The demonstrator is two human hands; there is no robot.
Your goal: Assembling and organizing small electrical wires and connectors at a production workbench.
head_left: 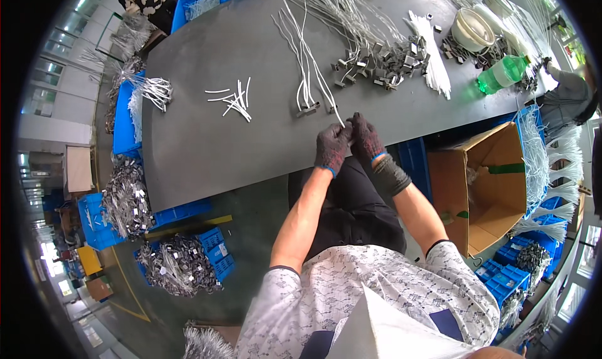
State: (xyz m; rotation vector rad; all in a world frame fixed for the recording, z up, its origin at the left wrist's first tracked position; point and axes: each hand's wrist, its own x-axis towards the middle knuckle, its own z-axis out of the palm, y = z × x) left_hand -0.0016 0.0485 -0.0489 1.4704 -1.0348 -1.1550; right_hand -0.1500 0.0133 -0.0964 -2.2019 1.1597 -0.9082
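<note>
Both of my hands meet at the near edge of the grey table, in dark knitted gloves with red patches. My left hand (332,148) is closed, its fingertips at the lower end of a white-sleeved wire (335,111). My right hand (366,139) is closed beside it, fingertips touching the same spot; whatever is in them is hidden. Just beyond, several more white-sleeved wires (305,83) run away from me, with small dark metal clips (308,110) at their near ends. To the left lies a loose scatter of short white sleeves (237,103).
A pile of metal clips (395,64) on wires and a bundle of white sleeves (435,70) lie far right, near a green bottle (503,74) and a white tub (471,30). An open cardboard box (448,190) stands right; blue crates (216,255) sit on the floor.
</note>
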